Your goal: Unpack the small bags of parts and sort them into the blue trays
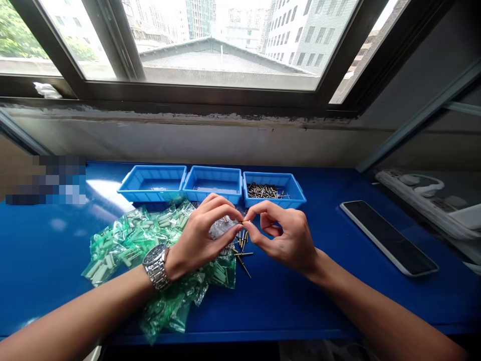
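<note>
Pinching a small dark piece (242, 222) between thumb and forefinger tips, the left hand (210, 228) and right hand (283, 230) meet almost tip to tip, their fingers closed down to a sliver. The piece sits at that meeting point, above the table (319, 311); it is mostly covered, so whether it is one part or two I cannot tell. This one looks in hand rather than finished.

Just below lie a few loose pins (244, 254), dark and brass-coloured, not in any box. Beside them, under the left forearm, spreads a heap of green bags (131, 240) with pale pieces inside, apparently already bagged.

Beyond the hands stand three boxes in a row. The right box (276, 203) holds many pins, so plenty seems left to handle; the middle box (210, 194) and left box (150, 196) show only some clear bits low down.
</note>
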Tool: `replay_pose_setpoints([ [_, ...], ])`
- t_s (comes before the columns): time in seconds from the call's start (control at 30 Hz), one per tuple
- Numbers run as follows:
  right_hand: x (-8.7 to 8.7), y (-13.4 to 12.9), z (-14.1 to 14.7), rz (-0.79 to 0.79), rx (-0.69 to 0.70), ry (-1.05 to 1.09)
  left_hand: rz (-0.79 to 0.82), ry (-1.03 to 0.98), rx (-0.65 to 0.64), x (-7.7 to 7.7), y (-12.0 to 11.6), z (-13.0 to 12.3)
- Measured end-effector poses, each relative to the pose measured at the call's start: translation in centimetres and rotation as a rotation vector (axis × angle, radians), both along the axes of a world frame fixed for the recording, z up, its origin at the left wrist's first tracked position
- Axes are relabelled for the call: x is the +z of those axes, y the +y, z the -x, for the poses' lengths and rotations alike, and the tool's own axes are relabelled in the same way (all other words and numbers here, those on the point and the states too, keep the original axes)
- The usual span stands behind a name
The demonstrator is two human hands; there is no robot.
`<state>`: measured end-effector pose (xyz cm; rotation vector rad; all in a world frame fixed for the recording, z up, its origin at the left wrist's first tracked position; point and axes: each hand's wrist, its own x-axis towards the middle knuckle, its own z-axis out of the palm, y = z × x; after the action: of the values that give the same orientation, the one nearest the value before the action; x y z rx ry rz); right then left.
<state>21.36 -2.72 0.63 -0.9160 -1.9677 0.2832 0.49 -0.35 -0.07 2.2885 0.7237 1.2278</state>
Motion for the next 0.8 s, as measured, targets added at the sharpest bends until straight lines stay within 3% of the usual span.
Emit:
replay_pose_setpoints([
  [0.33,-0.48,0.76,-0.35,0.114,0.074,-0.096,-0.021,-0.060,0.029,-0.03,0.03,0.14],
  [0.67,0.18,0.34,-0.21,0.071,-0.003,-0.058,0.010,-0.030,0.066,0.10,0.04,0.06],
  [0.8,0.23,0.09,-0.13,0.032,0.024,-0.030,0.034,0.039,0.018,-0.17,0.07,0.04],
])
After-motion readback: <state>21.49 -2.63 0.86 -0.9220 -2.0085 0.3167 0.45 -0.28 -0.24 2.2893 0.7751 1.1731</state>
